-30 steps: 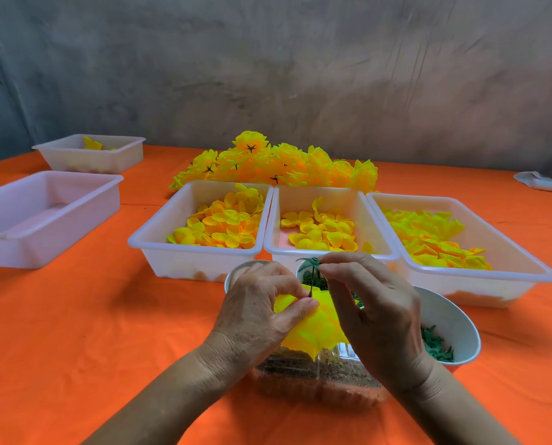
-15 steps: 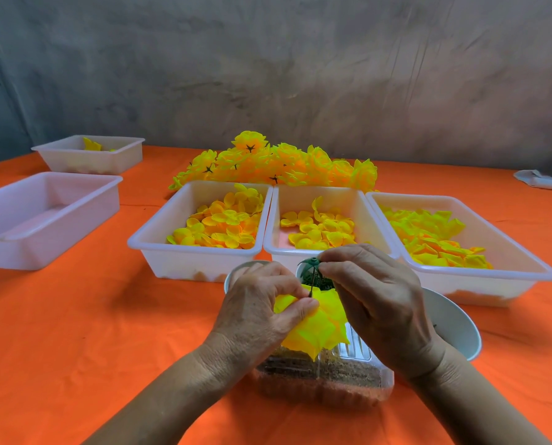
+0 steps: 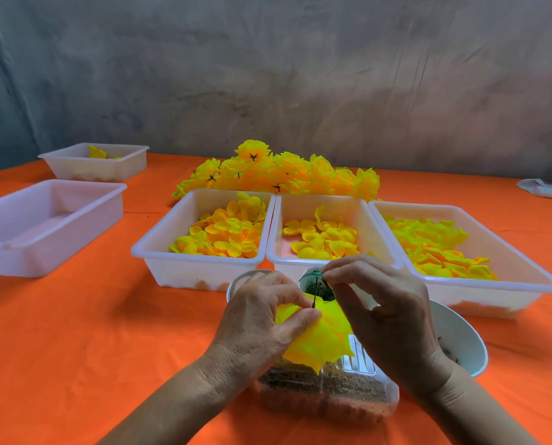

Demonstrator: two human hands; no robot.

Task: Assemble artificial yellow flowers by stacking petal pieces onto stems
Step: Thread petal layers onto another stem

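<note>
Between our hands, above the clear plastic box (image 3: 329, 396) | left hand (image 3: 261, 322) pinches yellow fabric petal stack (image 3: 319, 338) | thin green stem (image 3: 314, 295) points up-away | right hand (image 3: 380, 303), nearer its tip, pinches small green piece (image 3: 317, 273) above.

An orange cloth (image 3: 75, 332) is spread over the worktop, backed by a mottled grey wall (image 3: 300, 75). A white folded cloth (image 3: 544, 189) is seen at the far right edge. A clear plastic container (image 3: 329, 396) with dark contents is placed at the near edge
</note>
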